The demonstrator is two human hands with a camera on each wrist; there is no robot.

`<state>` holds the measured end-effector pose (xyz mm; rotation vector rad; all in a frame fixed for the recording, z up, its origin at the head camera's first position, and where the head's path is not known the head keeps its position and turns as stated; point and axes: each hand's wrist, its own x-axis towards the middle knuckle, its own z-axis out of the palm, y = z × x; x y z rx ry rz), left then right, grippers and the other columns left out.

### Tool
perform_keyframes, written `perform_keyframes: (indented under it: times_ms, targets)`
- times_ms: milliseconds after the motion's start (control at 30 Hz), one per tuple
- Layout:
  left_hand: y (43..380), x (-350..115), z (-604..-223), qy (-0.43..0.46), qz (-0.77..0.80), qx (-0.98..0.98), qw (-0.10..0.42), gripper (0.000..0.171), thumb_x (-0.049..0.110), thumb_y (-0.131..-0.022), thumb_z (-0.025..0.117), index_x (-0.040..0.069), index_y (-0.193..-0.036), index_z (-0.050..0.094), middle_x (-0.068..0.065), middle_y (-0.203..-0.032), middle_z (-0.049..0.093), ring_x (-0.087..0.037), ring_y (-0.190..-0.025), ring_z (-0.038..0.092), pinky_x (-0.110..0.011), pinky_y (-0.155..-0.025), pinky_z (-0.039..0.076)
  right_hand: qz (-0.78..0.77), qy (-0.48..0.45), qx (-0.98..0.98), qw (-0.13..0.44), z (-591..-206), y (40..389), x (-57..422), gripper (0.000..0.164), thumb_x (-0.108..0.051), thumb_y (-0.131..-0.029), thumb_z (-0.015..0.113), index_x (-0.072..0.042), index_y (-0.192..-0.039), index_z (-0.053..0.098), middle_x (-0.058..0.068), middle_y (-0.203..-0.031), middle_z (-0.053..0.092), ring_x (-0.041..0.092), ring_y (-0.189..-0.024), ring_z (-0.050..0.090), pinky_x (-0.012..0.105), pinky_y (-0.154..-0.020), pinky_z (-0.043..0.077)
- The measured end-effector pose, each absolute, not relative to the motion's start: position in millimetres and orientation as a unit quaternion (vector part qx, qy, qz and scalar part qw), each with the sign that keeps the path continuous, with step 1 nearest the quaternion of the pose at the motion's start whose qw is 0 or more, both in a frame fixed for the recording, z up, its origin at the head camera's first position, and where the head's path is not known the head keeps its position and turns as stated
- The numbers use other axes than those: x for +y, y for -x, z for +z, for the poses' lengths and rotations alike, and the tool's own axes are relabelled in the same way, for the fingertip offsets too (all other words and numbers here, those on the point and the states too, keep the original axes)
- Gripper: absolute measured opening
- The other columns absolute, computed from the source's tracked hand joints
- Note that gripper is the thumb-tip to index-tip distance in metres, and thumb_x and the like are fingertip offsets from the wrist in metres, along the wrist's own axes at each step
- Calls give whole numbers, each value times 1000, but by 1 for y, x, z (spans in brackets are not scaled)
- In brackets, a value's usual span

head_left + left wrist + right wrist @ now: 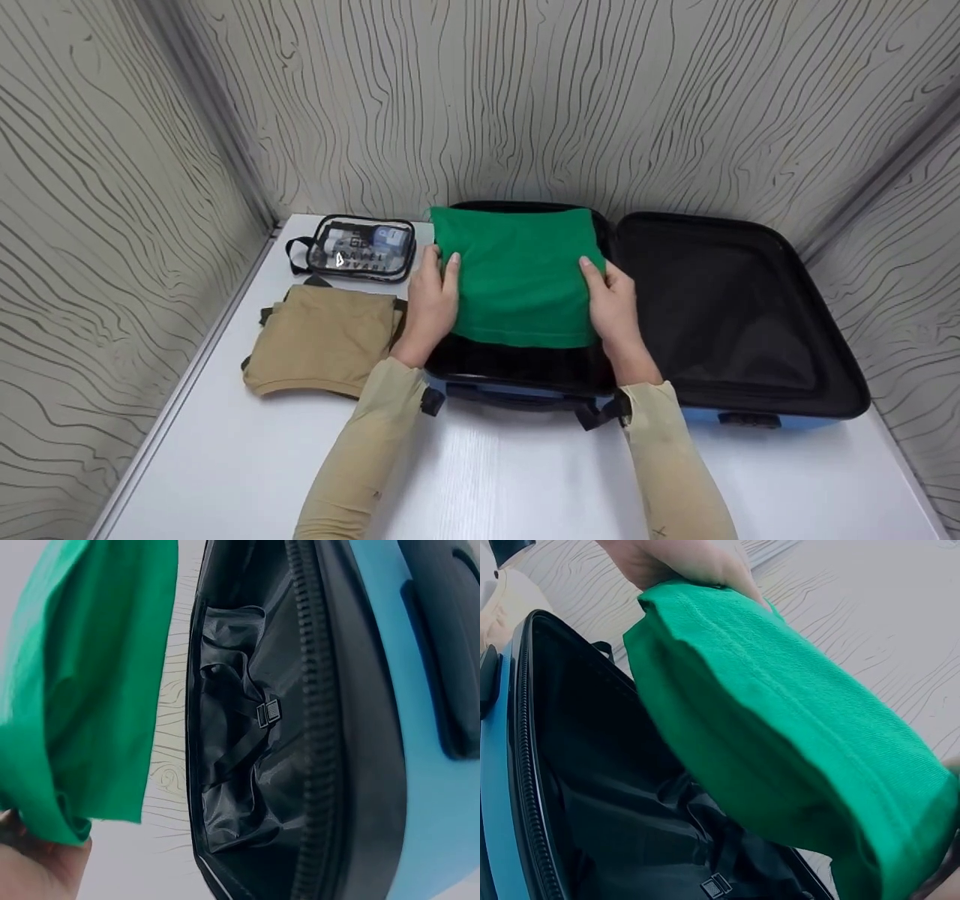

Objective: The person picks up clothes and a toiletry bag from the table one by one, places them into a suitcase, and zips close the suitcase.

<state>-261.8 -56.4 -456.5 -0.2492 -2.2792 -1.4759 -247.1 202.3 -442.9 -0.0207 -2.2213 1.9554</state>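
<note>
Head: left hand (435, 300) and right hand (616, 307) grip one green cloth (521, 277) over one open suitcase (517, 366) at table (510, 480) back edge, one pouch (360, 249) back-left corner, one tan garment (322, 341) left edge; left wrist: one buckle (268, 713); right wrist: both hands on cloth.

Both forearms (358, 457) extended forward; thumbs (451, 271) uppermost, fingers (430, 259) curled.
</note>
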Motion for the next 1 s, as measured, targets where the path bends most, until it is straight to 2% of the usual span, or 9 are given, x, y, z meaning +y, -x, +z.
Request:
perform_keyframes:
  times_ms: [200, 400, 567, 800, 1000]
  targets:
    - [261, -56, -457, 100, -520, -826, 193, 25, 21, -111, 46, 0, -123, 53, -7, -80, 53, -25, -71, 51, -41, -69, 44, 665, 12, -744, 70, -440, 242, 205, 38, -35, -108, 51, -1, -117, 65, 7, -85, 59, 20, -80, 61, 33, -76, 50]
    - [256, -56, -459, 113, -515, -833, 169, 24, 17, -111, 44, 0, -127, 52, -4, -74, 47, -21, -64, 43, -37, -62, 38, 657, 28, -752, 49, -429, 230, 203, 32, -27, -111, 46, 1, -116, 61, 9, -85, 55, 22, -82, 59, 34, -78, 47]
    - [256, -56, -462, 115, -506, -839, 162, 24, 16, -111, 44, -1, -127, 52, -2, -69, 43, -19, -59, 38, -35, -59, 34, 656, 32, -753, 41, -442, 231, 207, 35, -32, -110, 46, -3, -122, 61, 9, -90, 56, 23, -84, 58, 34, -78, 46]
    - [255, -56, -465, 112, -485, -855, 148, 28, 14, -110, 46, -4, -131, 51, -3, -70, 48, -21, -61, 45, -38, -61, 39, 650, 19, -757, 59, -460, 235, 210, 40, -38, -109, 47, -4, -125, 60, 14, -96, 55, 26, -89, 57, 35, -79, 45]
    - [255, -56, -470, 114, -466, -865, 147, 27, 14, -110, 47, -4, -129, 53, -7, -74, 56, -24, -62, 52, -42, -62, 45, 636, 18, -769, 70, -463, 231, 208, 41, -36, -110, 46, -6, -135, 57, 14, -110, 59, 26, -96, 57, 36, -85, 44]
